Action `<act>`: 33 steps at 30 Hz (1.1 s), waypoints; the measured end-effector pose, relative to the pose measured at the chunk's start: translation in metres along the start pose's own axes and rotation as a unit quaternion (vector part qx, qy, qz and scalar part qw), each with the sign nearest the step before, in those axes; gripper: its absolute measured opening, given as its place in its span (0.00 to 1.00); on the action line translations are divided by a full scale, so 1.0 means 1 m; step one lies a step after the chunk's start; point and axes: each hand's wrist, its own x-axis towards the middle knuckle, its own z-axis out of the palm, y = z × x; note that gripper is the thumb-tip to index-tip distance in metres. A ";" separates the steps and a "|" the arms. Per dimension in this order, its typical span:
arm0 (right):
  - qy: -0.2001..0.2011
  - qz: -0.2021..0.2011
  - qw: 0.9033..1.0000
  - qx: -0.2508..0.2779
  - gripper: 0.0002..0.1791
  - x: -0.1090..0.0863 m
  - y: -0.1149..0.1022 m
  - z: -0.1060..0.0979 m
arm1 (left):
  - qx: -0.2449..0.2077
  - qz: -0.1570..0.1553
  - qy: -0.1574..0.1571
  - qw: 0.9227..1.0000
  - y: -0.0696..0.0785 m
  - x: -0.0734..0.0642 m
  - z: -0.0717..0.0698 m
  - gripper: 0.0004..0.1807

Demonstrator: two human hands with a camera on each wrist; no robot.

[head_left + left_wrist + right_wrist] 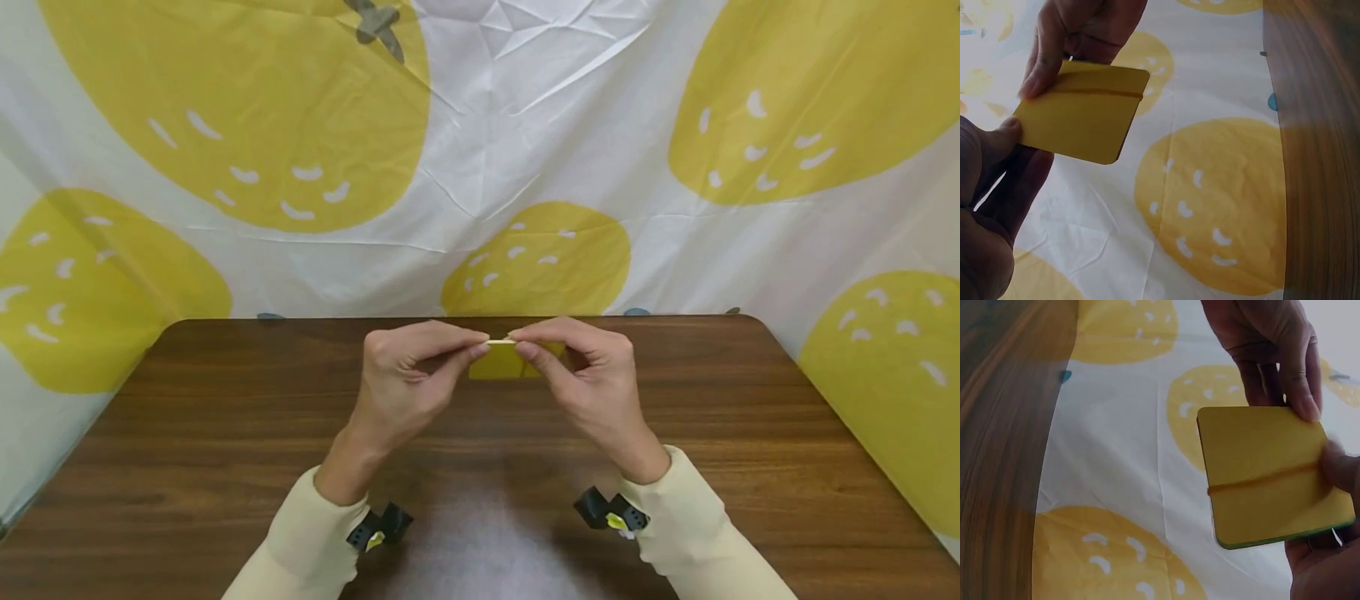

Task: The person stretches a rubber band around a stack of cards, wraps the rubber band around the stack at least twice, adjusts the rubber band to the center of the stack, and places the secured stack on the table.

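Between both hands, above the table, is a flat yellow square (pixel 495 364) with rounded corners. An orange-brown band (pixel 1266 478) crosses its face, and a thin green edge shows along one side in the right wrist view. The left hand (pixel 408 375) pinches it near one top corner, with thumb and fingers on opposite faces. Mirroring that, the right hand (pixel 596 383) pinches the other top corner. In the head view the square hangs tilted, its pale upper edge between the fingertips. Seen from the left wrist, the same yellow square (pixel 1079 125) shows its banded face.
A dark brown wooden table (pixel 225 450) lies under the hands. Behind it and at both sides hangs a white cloth (pixel 330 275) printed with big yellow fruit shapes. Black wrist cameras (pixel 380 527) are strapped at both cream sleeves (pixel 307 533).
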 end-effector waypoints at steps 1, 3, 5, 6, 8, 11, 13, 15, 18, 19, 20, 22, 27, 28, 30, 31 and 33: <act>0.003 0.006 1.000 -0.003 0.10 0.000 0.000 0.001 | 0.001 0.003 -0.002 1.000 0.000 0.000 0.000 0.07; 0.008 0.018 1.000 -0.014 0.10 -0.001 -0.001 0.001 | 0.003 0.005 -0.007 1.000 0.001 0.000 0.001 0.07; 0.005 0.030 0.999 -0.019 0.10 0.000 -0.002 0.000 | 0.006 0.008 -0.009 1.000 0.002 0.001 0.001 0.07; 0.001 0.033 0.999 -0.025 0.11 0.000 -0.002 -0.001 | 0.008 0.008 -0.008 1.000 0.002 0.001 0.001 0.07; -0.006 0.039 0.999 -0.033 0.13 0.001 -0.002 -0.004 | 0.009 0.005 -0.004 1.000 0.002 0.002 0.000 0.07; -0.019 0.046 0.998 -0.031 0.16 0.003 -0.003 -0.010 | 0.014 -0.003 0.001 1.000 0.002 0.002 -0.003 0.07; -0.029 0.060 0.997 -0.033 0.19 0.004 -0.002 -0.015 | 0.015 -0.014 0.004 1.000 0.002 0.002 -0.005 0.06; -0.042 0.081 0.995 -0.041 0.20 0.005 -0.001 -0.021 | 0.013 -0.030 0.009 0.999 0.002 0.002 -0.006 0.07; -0.066 0.126 0.988 -0.063 0.20 0.005 0.001 -0.027 | -0.001 -0.060 0.022 0.998 0.003 0.003 -0.009 0.06; -0.075 0.141 0.984 -0.073 0.19 0.005 0.003 -0.029 | -0.004 -0.068 0.027 0.997 0.003 0.003 -0.011 0.06; -0.086 0.156 0.981 -0.080 0.18 0.006 0.004 -0.030 | -0.009 -0.076 0.032 0.997 0.004 0.003 -0.012 0.06; -0.108 0.184 0.972 -0.093 0.16 0.006 0.006 -0.031 | -0.015 -0.086 0.040 0.995 0.005 0.004 -0.014 0.06; -0.143 0.216 0.958 -0.121 0.12 0.005 0.013 -0.028 | -0.026 -0.089 0.050 0.994 0.008 0.006 -0.021 0.05; -0.143 0.216 0.958 -0.121 0.11 0.005 0.014 -0.027 | -0.027 -0.089 0.051 0.994 0.009 0.007 -0.021 0.05; -0.140 0.212 0.959 -0.122 0.09 0.005 0.014 -0.025 | -0.028 -0.088 0.052 0.994 0.009 0.008 -0.022 0.05; -0.139 0.209 0.960 -0.121 0.08 0.005 0.014 -0.024 | -0.029 -0.088 0.052 0.994 0.010 0.008 -0.022 0.05; -0.137 0.204 0.962 -0.117 0.06 0.005 0.015 -0.023 | -0.033 -0.093 0.053 0.994 0.010 0.008 -0.022 0.05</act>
